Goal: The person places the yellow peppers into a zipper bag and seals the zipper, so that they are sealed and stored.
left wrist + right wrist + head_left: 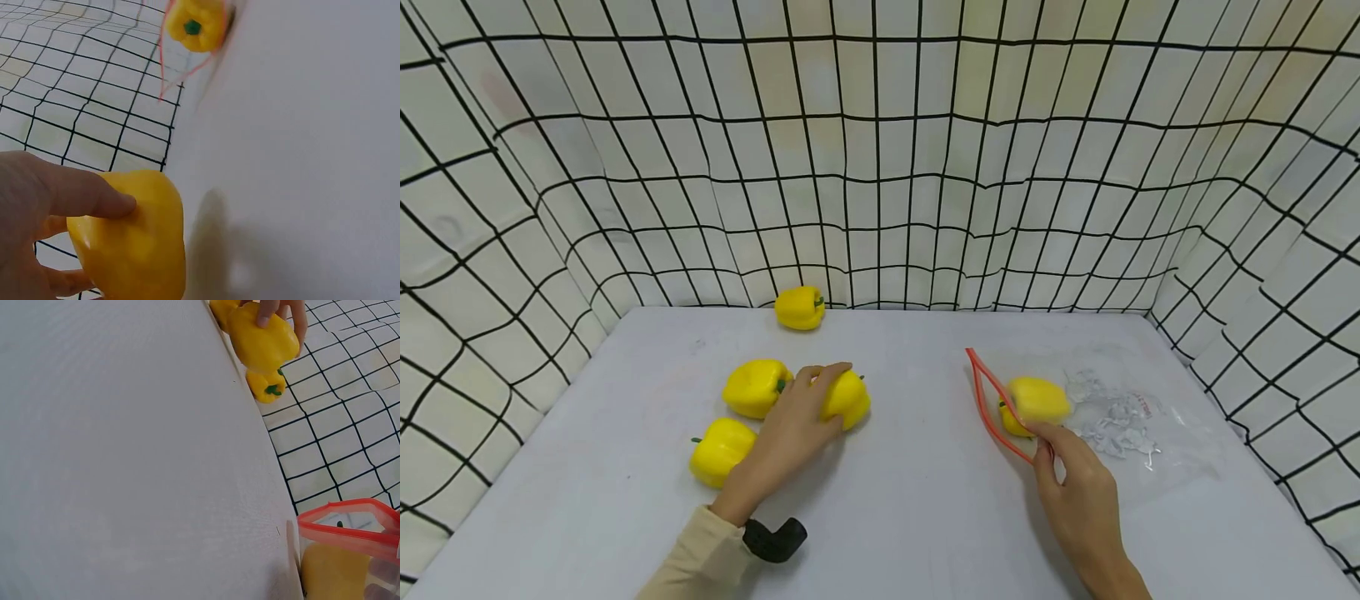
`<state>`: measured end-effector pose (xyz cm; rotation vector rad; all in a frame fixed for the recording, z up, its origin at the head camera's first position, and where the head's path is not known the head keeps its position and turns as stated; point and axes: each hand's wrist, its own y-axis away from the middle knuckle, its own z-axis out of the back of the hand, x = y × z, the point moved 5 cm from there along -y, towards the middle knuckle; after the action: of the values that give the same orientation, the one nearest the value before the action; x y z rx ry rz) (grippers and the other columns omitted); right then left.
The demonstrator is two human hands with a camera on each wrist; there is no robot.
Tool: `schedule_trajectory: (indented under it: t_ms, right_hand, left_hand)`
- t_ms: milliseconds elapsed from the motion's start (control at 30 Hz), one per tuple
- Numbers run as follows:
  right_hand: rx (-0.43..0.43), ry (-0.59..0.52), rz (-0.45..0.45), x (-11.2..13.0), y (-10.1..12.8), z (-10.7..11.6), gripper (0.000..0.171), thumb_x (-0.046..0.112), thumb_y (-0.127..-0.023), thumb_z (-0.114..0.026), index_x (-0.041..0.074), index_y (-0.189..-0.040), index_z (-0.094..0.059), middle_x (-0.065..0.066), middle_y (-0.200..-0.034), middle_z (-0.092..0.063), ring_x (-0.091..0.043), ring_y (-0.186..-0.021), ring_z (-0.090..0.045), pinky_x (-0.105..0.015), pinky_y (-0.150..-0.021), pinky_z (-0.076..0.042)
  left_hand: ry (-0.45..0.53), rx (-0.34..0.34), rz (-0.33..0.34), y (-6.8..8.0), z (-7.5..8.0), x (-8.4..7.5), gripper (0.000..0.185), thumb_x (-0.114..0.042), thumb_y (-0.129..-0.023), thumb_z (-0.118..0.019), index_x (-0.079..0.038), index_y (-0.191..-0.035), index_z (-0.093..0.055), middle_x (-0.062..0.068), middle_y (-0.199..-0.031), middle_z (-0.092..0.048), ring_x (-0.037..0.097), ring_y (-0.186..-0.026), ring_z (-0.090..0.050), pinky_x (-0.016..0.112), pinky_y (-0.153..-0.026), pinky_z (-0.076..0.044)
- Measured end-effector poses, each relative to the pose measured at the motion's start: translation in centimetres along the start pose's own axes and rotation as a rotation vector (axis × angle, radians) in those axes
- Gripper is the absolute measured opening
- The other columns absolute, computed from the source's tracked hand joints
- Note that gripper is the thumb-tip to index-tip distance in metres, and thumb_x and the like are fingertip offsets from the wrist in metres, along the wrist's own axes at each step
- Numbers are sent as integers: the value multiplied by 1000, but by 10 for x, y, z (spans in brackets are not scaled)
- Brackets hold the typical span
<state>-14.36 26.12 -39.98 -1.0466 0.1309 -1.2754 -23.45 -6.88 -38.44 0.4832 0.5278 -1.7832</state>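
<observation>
My left hand (793, 429) grips a yellow bell pepper (848, 402) over the table's middle. In the left wrist view, thumb and fingers lie around that pepper's sides. My right hand (1081, 496) pinches the red rim (983, 400) of a clear plastic bag (1187, 429), whose mouth gapes toward the left. Just inside the mouth lies another yellow bell pepper (1037, 398), partly seen through the plastic. The right wrist view also shows the red rim (350, 534) spread apart, with right fingertips at its edge. Part of the bag's near side is hidden behind the right hand.
Two yellow bell peppers, one farther off (756, 388) and one nearer (721, 452), lie left of my left hand. One more pepper (800, 308) sits at the table's back edge. Black netting (877, 179) over pale sheeting encloses the white table (910, 517) at back and sides.
</observation>
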Motion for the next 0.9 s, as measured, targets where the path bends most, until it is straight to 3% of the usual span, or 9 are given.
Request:
schedule_trajectory:
  t_ms: [167, 367, 800, 900]
  right_hand:
    - [12, 10, -12, 0, 0, 0, 32, -6, -84, -67, 10, -111, -72, -4, -104, -73, -16, -90, -65, 5, -88, -35]
    - [11, 16, -9, 1, 0, -1, 31, -6, -83, -67, 10, -110, -72, -4, -104, -73, -15, -89, -65, 5, -89, -35]
    - [21, 29, -24, 0, 0, -1, 32, -4, -84, -67, 11, -111, -71, -3, -104, -72, -15, -88, -65, 6, -88, -34]
    - [23, 27, -26, 0, 0, 0, 32, -4, -84, -67, 11, -111, -71, -3, -105, -72, -16, -86, -64, 5, -86, -36]
  left_hand:
    - [252, 121, 39, -2, -2, -1, 67, -18, -88, -69, -29, -148, -40, 6, -149, -46, 29, -134, -47, 56, -112, -38]
    - [452, 244, 165, -1, -7, 2, 63, -30, -89, -71, -45, -143, -42, 1, -153, -41, 30, -132, -48, 50, -103, -46]
    - [591, 339, 206, -2, -18, 9, 61, -44, -86, -72, -44, -141, -46, -6, -155, -40, 30, -143, -37, 57, -113, -33]
    - [633, 368, 200, -4, -24, 8, 59, -44, -85, -72, -44, -139, -48, -5, -153, -42, 29, -141, -37, 50, -107, -39]
